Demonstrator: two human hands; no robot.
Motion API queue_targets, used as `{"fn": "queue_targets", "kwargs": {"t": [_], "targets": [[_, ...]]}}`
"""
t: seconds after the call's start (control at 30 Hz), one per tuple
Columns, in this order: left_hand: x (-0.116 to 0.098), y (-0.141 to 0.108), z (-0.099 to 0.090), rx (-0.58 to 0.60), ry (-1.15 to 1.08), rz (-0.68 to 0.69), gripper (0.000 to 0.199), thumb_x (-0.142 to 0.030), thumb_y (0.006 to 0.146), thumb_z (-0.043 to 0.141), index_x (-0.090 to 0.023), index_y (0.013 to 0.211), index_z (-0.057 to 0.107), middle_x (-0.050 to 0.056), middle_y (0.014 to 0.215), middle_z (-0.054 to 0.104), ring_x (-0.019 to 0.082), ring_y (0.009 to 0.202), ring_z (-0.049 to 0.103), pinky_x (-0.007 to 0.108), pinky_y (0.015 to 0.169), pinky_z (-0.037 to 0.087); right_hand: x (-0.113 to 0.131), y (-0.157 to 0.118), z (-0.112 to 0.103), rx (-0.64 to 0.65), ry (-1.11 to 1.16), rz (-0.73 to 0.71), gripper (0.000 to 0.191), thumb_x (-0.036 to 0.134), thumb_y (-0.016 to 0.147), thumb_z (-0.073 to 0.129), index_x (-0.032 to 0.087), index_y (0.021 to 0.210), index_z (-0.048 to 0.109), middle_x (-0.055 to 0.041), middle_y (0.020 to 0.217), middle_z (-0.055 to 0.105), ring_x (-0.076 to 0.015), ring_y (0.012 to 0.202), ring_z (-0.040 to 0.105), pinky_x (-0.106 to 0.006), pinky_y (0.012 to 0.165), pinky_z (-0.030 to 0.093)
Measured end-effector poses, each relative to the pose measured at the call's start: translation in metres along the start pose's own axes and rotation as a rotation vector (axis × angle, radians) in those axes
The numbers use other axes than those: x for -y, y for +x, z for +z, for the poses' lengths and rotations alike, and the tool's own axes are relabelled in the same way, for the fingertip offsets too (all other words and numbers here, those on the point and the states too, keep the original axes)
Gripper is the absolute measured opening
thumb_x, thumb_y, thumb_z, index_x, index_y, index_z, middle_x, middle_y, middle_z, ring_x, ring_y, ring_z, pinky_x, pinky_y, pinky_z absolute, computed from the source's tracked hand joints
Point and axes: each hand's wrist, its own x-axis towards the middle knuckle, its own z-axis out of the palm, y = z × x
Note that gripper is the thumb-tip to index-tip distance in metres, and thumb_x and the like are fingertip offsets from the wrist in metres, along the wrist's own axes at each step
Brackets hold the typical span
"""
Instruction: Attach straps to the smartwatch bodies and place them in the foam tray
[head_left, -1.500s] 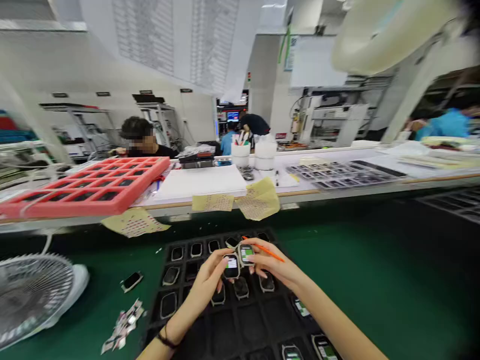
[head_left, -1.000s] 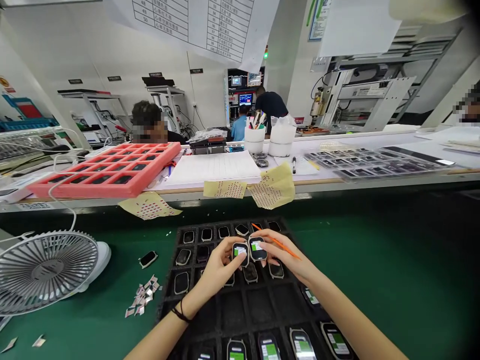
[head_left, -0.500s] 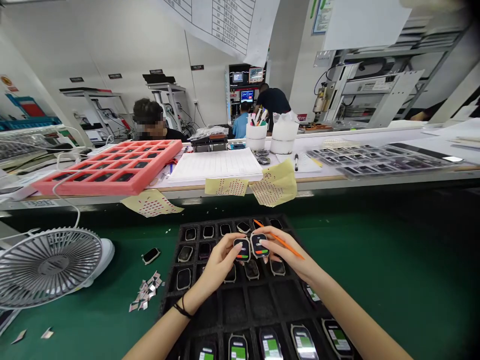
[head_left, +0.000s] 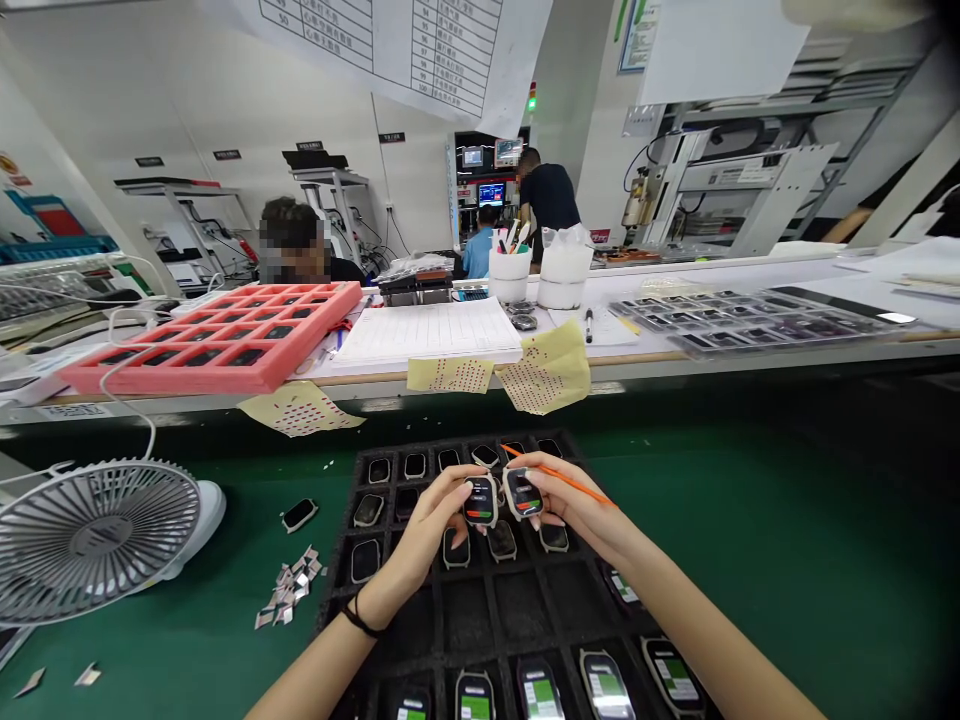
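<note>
My left hand (head_left: 442, 508) is closed on a smartwatch body (head_left: 481, 499) without a strap, its screen lit. Beside it, my right hand (head_left: 566, 495) grips a second lit smartwatch (head_left: 523, 492); the two watches are side by side. An orange stick (head_left: 562, 474), thin like a pen or tweezers, also lies across the fingers of my right hand. Below both hands is a black foam tray (head_left: 466, 610) with rows of compartments. Dark-screened watches (head_left: 367, 511) sit in its far rows, and watches with green and white screens (head_left: 606, 684) fill the near row.
A desk fan (head_left: 112, 537) stands at left on the green mat (head_left: 247, 665). Near it lie a loose watch (head_left: 300, 515) and a heap of small tabs (head_left: 291, 588). On the shelf are a red foam tray (head_left: 217, 375), paper sheets (head_left: 431, 328) and clear trays (head_left: 750, 322). Co-workers are beyond.
Both watches have tilted slightly, and a little more space shows between them. My thumbs have shifted on the screens. The head view has moved slightly.
</note>
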Motion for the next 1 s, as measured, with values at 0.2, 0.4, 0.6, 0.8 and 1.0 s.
{"fn": "queue_targets", "kwargs": {"t": [0.2,0.4,0.6,0.8,1.0], "targets": [[0.001,0.001,0.000,0.001,0.089,0.086,0.044,-0.048,0.081,0.061,-0.018,0.112,0.055,0.007,0.104,0.061,0.002,0.051,0.041,0.014,0.040,0.031,-0.002,0.000,-0.002,0.005,-0.128,-0.046,0.031,0.042,0.084,0.064,0.022,0.107,0.060,-0.0006,0.082,0.059,-0.0101,0.061,0.055,-0.021,0.049,0.034],[0.004,0.003,-0.002,0.014,0.124,0.093,0.044,-0.048,0.083,0.058,-0.017,0.115,0.054,0.008,0.104,0.060,0.003,0.052,0.038,0.015,0.041,0.031,-0.004,0.001,-0.002,0.001,-0.145,-0.064,0.030,0.044,0.086,0.061,0.022,0.107,0.060,0.0000,0.077,0.057,-0.0103,0.060,0.055,-0.021,0.048,0.032],[0.008,0.002,-0.003,0.051,0.117,0.110,0.042,-0.039,0.082,0.064,-0.018,0.117,0.051,0.009,0.109,0.060,0.013,0.085,0.056,0.019,0.063,0.047,-0.001,-0.001,0.000,-0.003,-0.134,-0.058,0.029,0.043,0.088,0.058,0.022,0.106,0.061,-0.0004,0.079,0.058,-0.0107,0.063,0.056,-0.022,0.050,0.034],[0.010,0.002,-0.003,0.041,0.160,0.138,0.041,-0.037,0.082,0.065,-0.019,0.116,0.051,0.010,0.116,0.058,0.018,0.101,0.057,0.022,0.073,0.048,-0.002,0.000,-0.001,0.000,-0.121,-0.054,0.031,0.043,0.086,0.060,0.021,0.107,0.060,-0.0010,0.080,0.058,-0.0113,0.063,0.056,-0.022,0.049,0.033],[0.003,0.002,-0.002,-0.019,0.153,0.085,0.044,-0.049,0.085,0.054,-0.017,0.116,0.053,0.007,0.102,0.060,0.003,0.052,0.039,0.015,0.041,0.030,-0.003,0.001,-0.003,0.035,-0.134,-0.068,0.031,0.042,0.087,0.059,0.022,0.111,0.058,-0.0026,0.088,0.058,-0.0118,0.066,0.055,-0.022,0.049,0.032]]}}
